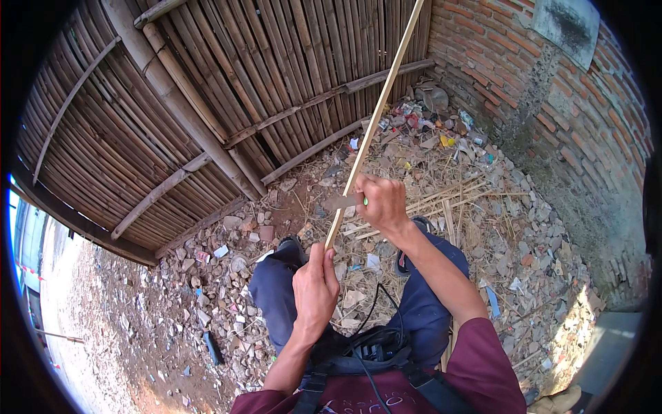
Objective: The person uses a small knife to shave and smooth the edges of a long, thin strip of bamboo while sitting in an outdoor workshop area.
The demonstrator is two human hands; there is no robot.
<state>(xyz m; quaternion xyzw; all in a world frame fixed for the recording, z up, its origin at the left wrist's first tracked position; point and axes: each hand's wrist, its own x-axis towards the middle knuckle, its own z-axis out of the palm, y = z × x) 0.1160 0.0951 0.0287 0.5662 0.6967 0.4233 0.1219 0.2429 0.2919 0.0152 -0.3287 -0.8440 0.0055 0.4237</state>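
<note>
Left hand [315,286] grips bamboo strip [376,121] end, right hand [381,201] w/ blade [339,202].

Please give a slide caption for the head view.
Left hand grips bamboo strip; right hand holds knife against it.

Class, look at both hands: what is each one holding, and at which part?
The left hand grips the near end of a long bamboo strip. The right hand holds a knife by its handle, blade against the strip.
</note>
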